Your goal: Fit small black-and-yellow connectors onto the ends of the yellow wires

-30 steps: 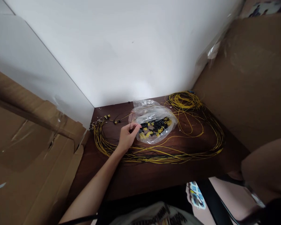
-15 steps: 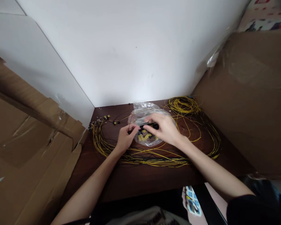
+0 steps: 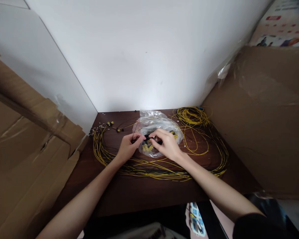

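Note:
Above a clear plastic bag (image 3: 149,116) my two hands are close together. My left hand (image 3: 130,144) pinches a thin black wire at its fingertips. My right hand (image 3: 166,142) has thumb and forefinger closed on a small black piece, whose shape is partly hidden by the fingers. Small yellow connectors (image 3: 147,148) and black ones lie in the bag beneath. A long bundle of yellow and black wires (image 3: 149,172) curves around the front and both sides of the bag.
Coiled yellow wire (image 3: 192,116) rests at the back right of the dark brown table (image 3: 139,196). Cardboard stands at the left (image 3: 22,166) and a big cardboard box (image 3: 264,126) at the right. A white wall (image 3: 139,59) rises behind.
My right hand has moved down and left toward my left hand, and its spread fingers have closed. The whole view has shifted slightly.

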The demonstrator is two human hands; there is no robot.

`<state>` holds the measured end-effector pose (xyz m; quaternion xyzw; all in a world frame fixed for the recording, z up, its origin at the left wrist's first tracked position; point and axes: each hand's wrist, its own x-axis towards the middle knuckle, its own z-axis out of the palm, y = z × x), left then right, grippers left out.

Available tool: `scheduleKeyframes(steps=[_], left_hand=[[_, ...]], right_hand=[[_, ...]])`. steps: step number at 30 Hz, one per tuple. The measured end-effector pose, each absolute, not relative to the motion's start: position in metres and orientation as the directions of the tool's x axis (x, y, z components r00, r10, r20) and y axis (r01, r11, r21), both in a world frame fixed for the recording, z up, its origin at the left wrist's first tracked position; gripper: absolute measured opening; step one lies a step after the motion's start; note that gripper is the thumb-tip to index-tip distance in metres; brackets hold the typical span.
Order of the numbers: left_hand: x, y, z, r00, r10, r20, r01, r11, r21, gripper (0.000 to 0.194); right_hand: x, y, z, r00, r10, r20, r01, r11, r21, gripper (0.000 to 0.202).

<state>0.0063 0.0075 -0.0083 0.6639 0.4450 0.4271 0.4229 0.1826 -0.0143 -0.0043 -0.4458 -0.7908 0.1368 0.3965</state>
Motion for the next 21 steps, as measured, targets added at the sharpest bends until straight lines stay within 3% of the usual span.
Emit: scheduleKeyframes(steps=[9, 12, 16, 19, 21], left_hand=[[-0.005, 0.004, 0.005, 0.154, 0.945, 0.289, 0.340, -0.325, 0.882, 0.024], [-0.006, 0.005, 0.008, 0.110, 0.955, 0.276, 0.297, -0.296, 0.908, 0.022], [-0.007, 0.008, 0.008, 0.115, 0.977, 0.182, -0.057, -0.176, 0.983, 0.020], [-0.007, 0.010, 0.009, 0.187, 0.980, 0.072, -0.362, 0.001, 0.932, 0.019], [-0.009, 0.011, 0.010, 0.230, 0.972, 0.038, -0.476, 0.079, 0.876, 0.017]], right_hand=[[0.187, -0.014, 0.000, -0.259, 0.797, 0.546, 0.585, 0.579, -0.567, 0.014], [0.190, -0.013, 0.002, -0.244, 0.791, 0.562, 0.593, 0.580, -0.559, 0.013], [0.193, -0.010, 0.001, -0.246, 0.786, 0.568, 0.571, 0.591, -0.570, 0.014], [0.193, -0.010, 0.000, -0.265, 0.789, 0.554, 0.552, 0.595, -0.584, 0.014], [0.192, -0.010, -0.001, -0.280, 0.793, 0.541, 0.533, 0.597, -0.599, 0.013]])
